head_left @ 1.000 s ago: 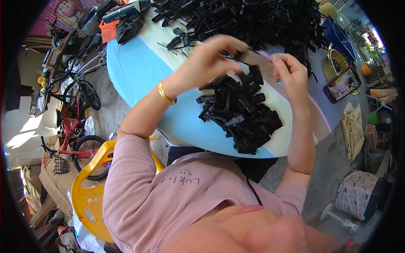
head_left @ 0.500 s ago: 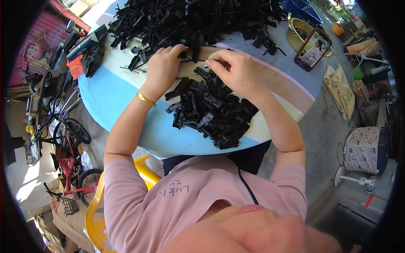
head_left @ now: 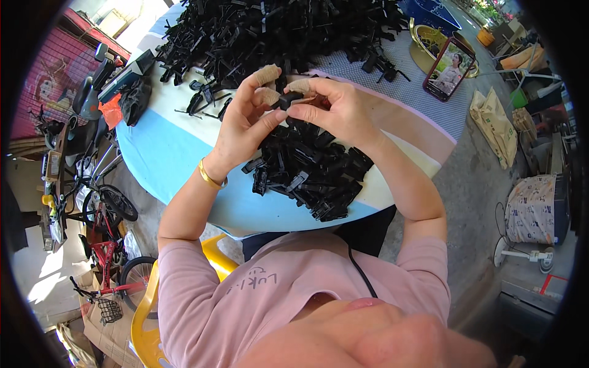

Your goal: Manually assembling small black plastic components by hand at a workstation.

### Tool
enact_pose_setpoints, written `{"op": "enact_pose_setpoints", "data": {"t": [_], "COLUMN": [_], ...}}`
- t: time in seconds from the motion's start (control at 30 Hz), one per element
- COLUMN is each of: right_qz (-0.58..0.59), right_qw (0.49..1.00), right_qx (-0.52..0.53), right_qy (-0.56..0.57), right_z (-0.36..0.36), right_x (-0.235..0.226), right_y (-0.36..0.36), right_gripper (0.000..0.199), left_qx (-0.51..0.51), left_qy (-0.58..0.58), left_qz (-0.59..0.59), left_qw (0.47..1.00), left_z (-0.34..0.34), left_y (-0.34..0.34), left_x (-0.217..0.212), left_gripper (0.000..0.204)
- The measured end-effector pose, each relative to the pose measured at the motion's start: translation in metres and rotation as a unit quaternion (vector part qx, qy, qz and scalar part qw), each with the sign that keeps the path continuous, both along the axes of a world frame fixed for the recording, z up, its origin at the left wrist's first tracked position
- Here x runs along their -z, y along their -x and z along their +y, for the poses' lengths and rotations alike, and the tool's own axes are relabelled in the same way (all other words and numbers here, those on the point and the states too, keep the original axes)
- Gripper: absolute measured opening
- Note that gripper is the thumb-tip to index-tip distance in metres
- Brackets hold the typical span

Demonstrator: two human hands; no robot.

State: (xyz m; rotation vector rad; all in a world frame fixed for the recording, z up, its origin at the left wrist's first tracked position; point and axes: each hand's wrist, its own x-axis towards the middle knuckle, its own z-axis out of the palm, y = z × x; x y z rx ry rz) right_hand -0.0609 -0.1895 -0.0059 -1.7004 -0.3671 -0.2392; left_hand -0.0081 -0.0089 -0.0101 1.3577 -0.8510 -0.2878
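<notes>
A small black plastic part is pinched between my two hands above the table. My left hand grips its left side with thumb and fingers, and a gold bangle circles that wrist. From the right, my right hand holds the same part between thumb and forefinger. Tan wraps cover several fingertips on both hands. Just below my hands lies a smaller heap of black plastic parts. Beyond them spreads a large pile of similar black parts, some with thin stems. The part's exact kind is too small to tell.
The round table has a striped cloth. At its far right, a phone leans against a gold-coloured basin, near a blue tray. A black bag lies at the left edge. A yellow chair stands beneath me; bicycles stand left.
My hands have come together and turned, fingers now raised, with a black part pinched between them. Before, they were apart over the near edge of the large pile.
</notes>
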Motion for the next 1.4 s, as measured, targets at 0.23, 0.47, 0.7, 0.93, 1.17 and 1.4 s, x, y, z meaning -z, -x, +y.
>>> {"op": "enact_pose_setpoints", "data": {"t": [0.23, 0.47, 0.7, 0.93, 1.17, 1.4], "right_qz": [-0.016, 0.034, -0.01, -0.016, -0.014, -0.02], "right_qw": [0.996, 0.987, 0.995, 0.999, 0.999, 0.997], "right_qx": [0.087, 0.027, -0.055, -0.024, 0.036, 0.035], "right_qy": [0.03, -0.156, -0.084, -0.027, 0.017, 0.07], "right_z": [0.002, 0.001, 0.006, 0.011, 0.016, 0.02], "right_x": [-0.003, -0.005, -0.006, -0.005, -0.002, -0.001], "right_y": [0.005, 0.003, 0.011, 0.007, 0.009, 0.01], "right_gripper": [0.022, 0.024, 0.022, 0.018, 0.011, 0.012], "left_qx": [0.12, 0.234, 0.286, 0.193, -0.009, -0.083], "left_qy": [0.13, 0.11, 0.147, 0.09, 0.017, -0.028], "left_qz": [0.179, 0.189, 0.244, 0.283, 0.142, 0.037], "left_qw": [0.968, 0.947, 0.915, 0.935, 0.99, 0.995], "left_z": [0.0, 0.011, 0.005, 0.011, 0.006, 0.006], "left_y": [0.002, -0.009, -0.01, -0.007, 0.003, 0.015], "left_x": [-0.007, 0.001, 0.003, 0.0, -0.005, -0.003], "left_gripper": [0.057, 0.061, 0.046, 0.02, 0.024, 0.03]}}
